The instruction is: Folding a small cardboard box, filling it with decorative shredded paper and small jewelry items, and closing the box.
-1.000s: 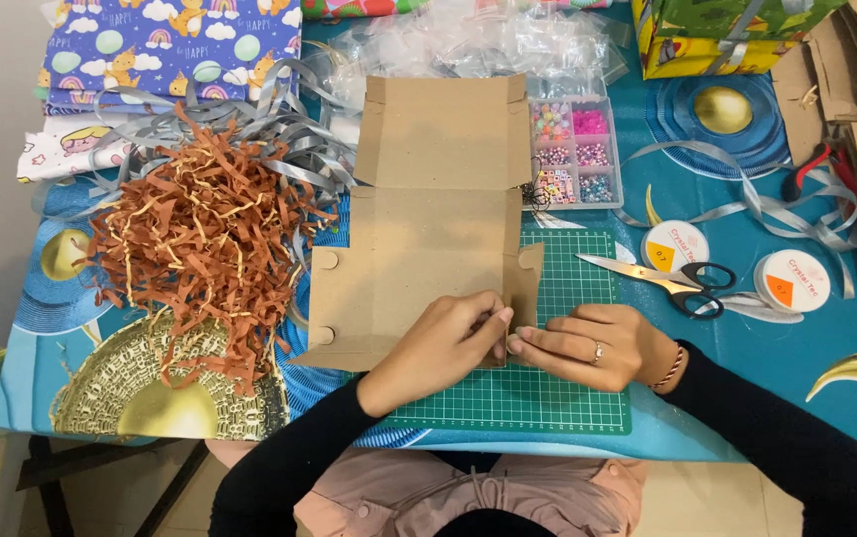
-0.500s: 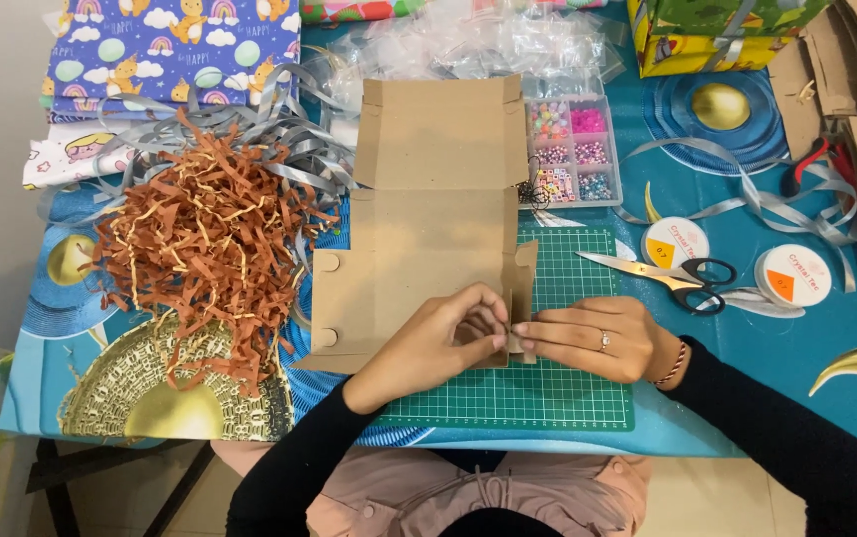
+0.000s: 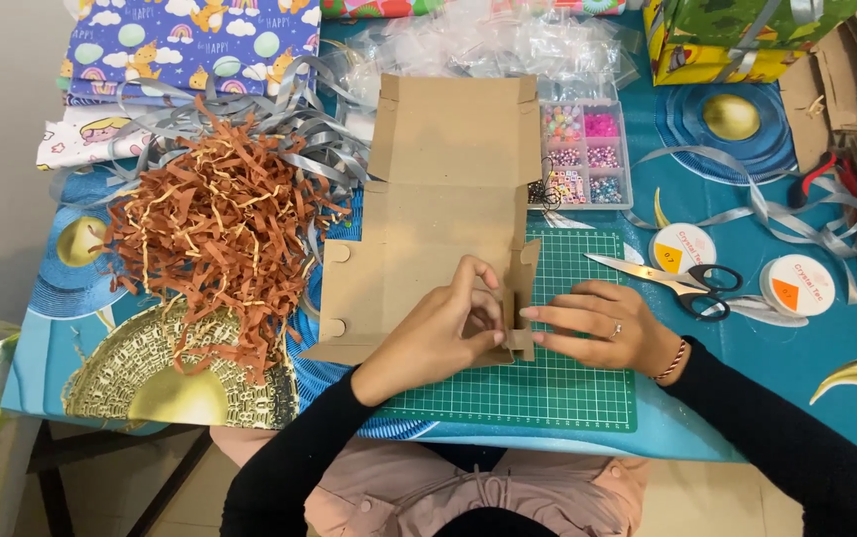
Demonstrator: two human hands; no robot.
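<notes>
Cardboard box blank (image 3: 428, 214) is lying flat, partly over the green cutting mat (image 3: 568, 388), with its right side flap being raised. The left hand (image 3: 438, 333) is pressing on the panel, fingers curled at the fold, while the right hand (image 3: 602, 323) is pinching the flap's lower tab. Scissors (image 3: 672, 278) are lying just right of the mat; shredded brown paper (image 3: 215, 229) is sitting to the left.

A blue-clothed table (image 3: 747, 398) bears a green cutting mat (image 3: 568, 388), scissors (image 3: 662, 281), paper shreds (image 3: 215, 229).
</notes>
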